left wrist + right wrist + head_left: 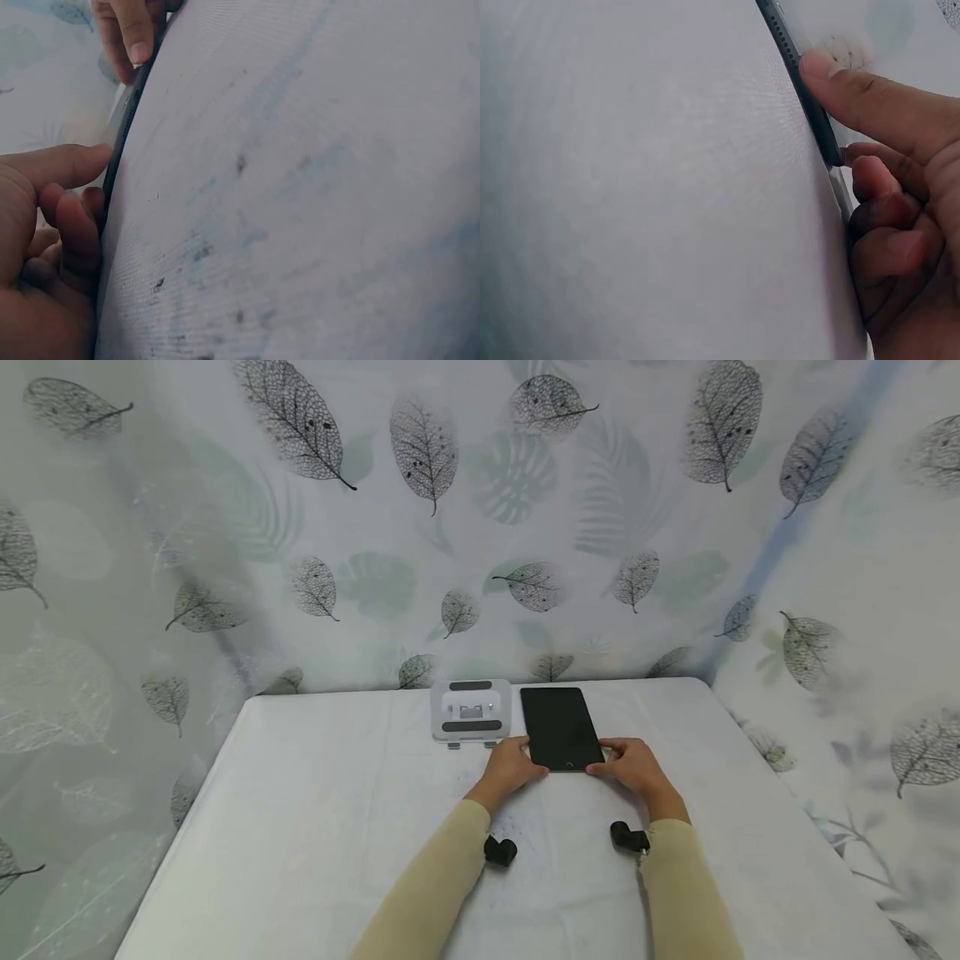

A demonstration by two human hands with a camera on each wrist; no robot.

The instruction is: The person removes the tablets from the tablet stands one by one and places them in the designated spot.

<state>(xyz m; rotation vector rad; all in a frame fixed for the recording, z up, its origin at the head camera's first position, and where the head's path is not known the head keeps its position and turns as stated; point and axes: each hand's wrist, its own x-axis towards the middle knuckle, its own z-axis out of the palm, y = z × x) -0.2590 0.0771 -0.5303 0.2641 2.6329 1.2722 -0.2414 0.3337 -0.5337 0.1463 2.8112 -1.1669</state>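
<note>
A black tablet (pixel 561 727) with a round button at its near end lies on the white-covered table. My left hand (pixel 510 767) holds its near left corner, and my right hand (pixel 628 767) holds the near right one. In the left wrist view the left thumb (pixel 75 163) rests on the edge of the tablet (pixel 125 127), with the other fingers curled beside it. From the right wrist, the right thumb (pixel 855 94) lies on the tablet's slim edge (pixel 799 86) near a row of small holes, and a finger touches the corner. The tablet's underside is hidden.
Just left of the tablet sits a light grey frame-like holder (pixel 442 710) with two dark strips and small tabs at its near side. A leaf-printed curtain (pixel 465 552) hangs behind the table (pixel 322 827). Black wrist cameras (pixel 500 852) stick out near both sleeves.
</note>
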